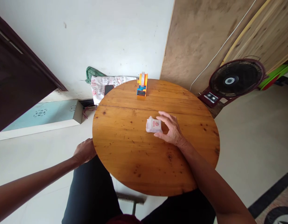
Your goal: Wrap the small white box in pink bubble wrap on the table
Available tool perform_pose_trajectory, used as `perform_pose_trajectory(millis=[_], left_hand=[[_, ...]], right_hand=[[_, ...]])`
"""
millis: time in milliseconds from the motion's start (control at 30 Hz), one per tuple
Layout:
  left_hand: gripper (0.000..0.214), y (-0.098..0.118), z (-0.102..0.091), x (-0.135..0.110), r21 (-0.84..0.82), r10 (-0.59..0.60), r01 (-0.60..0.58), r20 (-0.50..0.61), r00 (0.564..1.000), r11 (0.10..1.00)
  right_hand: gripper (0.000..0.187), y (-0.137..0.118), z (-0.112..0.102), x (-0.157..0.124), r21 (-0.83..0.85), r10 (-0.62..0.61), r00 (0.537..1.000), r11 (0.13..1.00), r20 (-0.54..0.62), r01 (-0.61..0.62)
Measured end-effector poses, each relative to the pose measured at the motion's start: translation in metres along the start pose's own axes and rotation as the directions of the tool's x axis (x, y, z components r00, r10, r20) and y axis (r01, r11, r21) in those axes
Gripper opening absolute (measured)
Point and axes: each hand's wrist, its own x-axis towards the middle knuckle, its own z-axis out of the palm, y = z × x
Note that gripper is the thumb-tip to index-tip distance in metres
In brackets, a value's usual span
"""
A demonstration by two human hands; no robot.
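Observation:
A small white packet with red print (153,124) lies near the middle of the round wooden table (125,146). My right hand (170,129) rests on the table just right of the packet, fingers and thumb curved around its right edge and touching it. My left hand (84,151) is at the table's left rim, its fingers curled against the edge. An orange and blue holder with a grey strip (142,84) stands upright at the far side of the table.
A dark floor fan (235,79) stands at the right by a plywood wall. A printed white sack and a green bag (104,84) lie behind the table near the white wall. A dark door (15,77) is at the left.

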Motion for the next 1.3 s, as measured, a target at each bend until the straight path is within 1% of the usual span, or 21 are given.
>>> perform_pose_trajectory(millis=[133, 267, 333, 433, 500, 600, 667, 733, 767, 800, 833, 867, 900, 933, 1000, 1033, 1100, 1133, 1200, 1267, 1300], left_hand=[[0.042, 0.001, -0.005, -0.002, 0.015, -0.011, 0.011, 0.017, 1.000, 1.000], [0.043, 0.000, -0.007, -0.005, -0.016, -0.018, 0.018, 0.019, 1.000, 1.000], [0.045, -0.002, -0.008, -0.006, -0.031, -0.027, 0.028, 0.007, 1.000, 0.999], [0.048, -0.004, -0.008, -0.009, -0.037, -0.050, 0.050, 0.003, 0.999, 0.998], [0.048, -0.003, -0.008, -0.009, -0.047, -0.053, 0.053, -0.001, 0.999, 0.997], [0.047, -0.001, -0.007, -0.008, -0.070, -0.062, 0.061, -0.017, 0.998, 0.996], [0.047, -0.001, -0.003, -0.009, -0.102, -0.088, 0.083, -0.041, 0.995, 0.991], [0.045, -0.003, 0.003, -0.015, -0.184, -0.107, 0.079, -0.146, 0.984, 0.980], [0.043, -0.004, 0.006, -0.020, -0.242, -0.113, 0.051, -0.251, 0.961, 0.969], [0.040, -0.005, 0.009, -0.028, -0.294, -0.117, -0.003, -0.389, 0.914, 0.956], [0.037, -0.003, 0.011, -0.037, -0.317, -0.117, -0.072, -0.539, 0.834, 0.946], [0.035, 0.000, 0.011, -0.047, -0.314, -0.122, -0.137, -0.679, 0.724, 0.940], [0.033, 0.006, 0.009, -0.056, -0.278, -0.088, -0.219, -0.782, 0.617, 0.935], [0.031, 0.016, 0.004, -0.065, -0.230, -0.026, -0.306, -0.836, 0.548, 0.924], [0.024, 0.043, -0.011, -0.075, -0.175, 0.085, -0.479, -0.876, 0.474, 0.860], [0.022, 0.061, -0.021, -0.075, -0.171, 0.160, -0.561, -0.856, 0.492, 0.810], [0.022, 0.101, -0.044, -0.062, -0.287, 0.217, -0.653, -0.786, 0.578, 0.701], [0.023, 0.121, -0.055, -0.050, -0.391, 0.215, -0.667, -0.740, 0.638, 0.634], [0.029, 0.159, -0.073, -0.020, -0.619, 0.178, -0.632, -0.634, 0.752, 0.466], [0.038, 0.187, -0.085, 0.009, -0.678, 0.199, -0.612, -0.589, 0.784, 0.407], [0.042, 0.197, -0.089, 0.021, -0.715, 0.239, -0.601, -0.551, 0.799, 0.357]], right_hand=[[0.065, 0.000, -0.001, 0.000, -0.016, -0.011, 0.999, 1.000, 0.041, 0.012], [0.077, 0.002, 0.000, -0.001, 0.004, -0.004, 0.999, 1.000, -0.037, 0.004], [0.079, 0.003, 0.001, -0.001, 0.003, 0.002, 1.000, 1.000, -0.007, -0.002], [0.076, 0.004, 0.007, -0.001, 0.020, 0.034, 0.997, 0.999, 0.062, -0.035], [0.074, 0.005, 0.011, 0.000, 0.047, 0.067, 0.997, 0.996, 0.048, -0.070], [0.075, 0.005, 0.016, -0.001, 0.062, 0.112, 0.994, 0.992, -0.011, -0.111], [0.075, 0.006, 0.017, -0.001, 0.057, 0.128, 0.991, 0.990, -0.030, -0.126], [0.074, 0.006, 0.017, -0.002, 0.065, 0.129, 0.991, 0.990, -0.030, -0.127], [0.075, 0.006, 0.016, -0.002, 0.079, 0.126, 0.992, 0.989, -0.025, -0.123], [0.076, 0.006, 0.015, -0.002, 0.100, 0.124, 0.992, 0.988, -0.021, -0.121], [0.077, 0.005, 0.014, -0.003, 0.124, 0.126, 0.992, 0.985, -0.017, -0.123], [0.079, 0.005, 0.014, -0.003, 0.149, 0.132, 0.991, 0.980, -0.012, -0.128], [0.081, 0.005, 0.013, -0.004, 0.173, 0.137, 0.991, 0.976, -0.008, -0.133], [0.083, 0.005, 0.012, -0.004, 0.194, 0.142, 0.990, 0.971, -0.004, -0.138], [0.084, 0.005, 0.012, -0.005, 0.220, 0.144, 0.990, 0.965, 0.002, -0.141], [0.085, 0.005, 0.012, -0.006, 0.228, 0.145, 0.989, 0.963, 0.003, -0.142], [0.084, 0.006, 0.013, -0.006, 0.241, 0.154, 0.988, 0.959, 0.008, -0.152], [0.084, 0.006, 0.013, -0.005, 0.246, 0.162, 0.987, 0.956, 0.009, -0.159], [0.083, 0.007, 0.014, -0.005, 0.247, 0.172, 0.985, 0.954, 0.010, -0.169], [0.081, 0.008, 0.015, -0.005, 0.224, 0.183, 0.983, 0.958, 0.010, -0.181], [0.081, 0.009, 0.015, -0.005, 0.208, 0.192, 0.981, 0.960, 0.010, -0.190]])
